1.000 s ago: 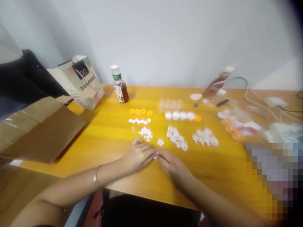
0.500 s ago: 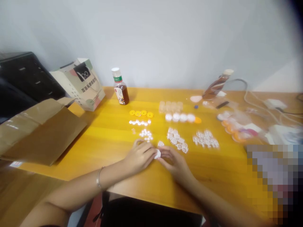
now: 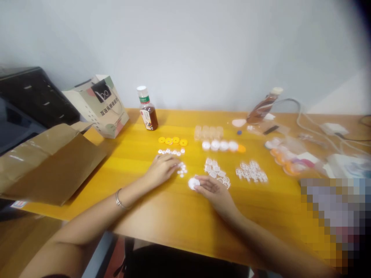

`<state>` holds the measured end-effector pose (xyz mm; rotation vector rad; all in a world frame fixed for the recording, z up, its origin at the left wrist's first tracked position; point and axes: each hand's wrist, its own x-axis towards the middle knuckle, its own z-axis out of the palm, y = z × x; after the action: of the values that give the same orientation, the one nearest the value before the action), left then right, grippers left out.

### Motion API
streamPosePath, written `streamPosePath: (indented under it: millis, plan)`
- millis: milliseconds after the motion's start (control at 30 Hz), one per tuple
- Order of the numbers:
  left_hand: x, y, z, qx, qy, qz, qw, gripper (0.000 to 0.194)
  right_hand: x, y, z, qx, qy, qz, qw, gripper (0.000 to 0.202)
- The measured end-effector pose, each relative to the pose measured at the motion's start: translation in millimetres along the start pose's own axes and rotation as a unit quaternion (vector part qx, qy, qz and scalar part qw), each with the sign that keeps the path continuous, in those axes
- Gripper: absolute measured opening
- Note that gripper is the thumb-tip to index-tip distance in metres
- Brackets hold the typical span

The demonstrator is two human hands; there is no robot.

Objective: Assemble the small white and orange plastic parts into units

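Observation:
My right hand [image 3: 213, 190] pinches a white round disc [image 3: 193, 183] between thumb and fingers, held over the table. My left hand [image 3: 162, 168] reaches over a cluster of small white round pieces [image 3: 182, 169], fingers stretched out and tips at the cluster's left side. Whether those fingertips touch a piece is too blurred to tell. Behind that hand lies a row of small white pieces [image 3: 171, 152], with a row of yellow discs [image 3: 176, 140] farther back. White openwork pieces [image 3: 214, 168] lie just beyond my right hand, and another group of white openwork pieces [image 3: 251, 171] lies farther right.
White round parts [image 3: 224, 146] line up behind the openwork pieces, with clear cups [image 3: 208, 133] beyond. A drink bottle [image 3: 148, 114] stands at the back; another bottle [image 3: 263, 105] leans at right. A cardboard box [image 3: 52, 166] and paper bag [image 3: 100, 104] occupy the left. Cables [image 3: 304, 123] lie right.
My left hand has let go of the white disc and moved left and away from me to the small white pieces. The right hand keeps the disc, now more in view.

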<state>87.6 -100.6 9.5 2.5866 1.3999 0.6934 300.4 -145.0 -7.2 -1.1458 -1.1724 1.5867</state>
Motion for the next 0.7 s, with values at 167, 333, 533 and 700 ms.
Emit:
streamPosePath:
  millis: [167,333,533,700]
  plan:
    - [11.5,-21.1,12.0,0.014,-0.031,-0.004,0.999,0.016,1.5,5.3,4.5,0.001,0.000,-0.012,1.000,0.031]
    - [10.8,-19.0,15.2,0.029,-0.023,0.010,0.999,0.014,0.8,8.8,4.4,0.001,0.012,-0.019,1.000,0.031]
    - [10.0,-18.8,17.3,0.043,0.000,0.029,0.999,0.012,0.7,8.5,3.8,0.009,0.018,-0.023,1.000,0.030]
    - [10.0,-23.1,18.6,0.042,0.068,0.097,0.992,0.012,-0.1,6.2,4.6,0.004,0.018,-0.019,1.000,0.030]
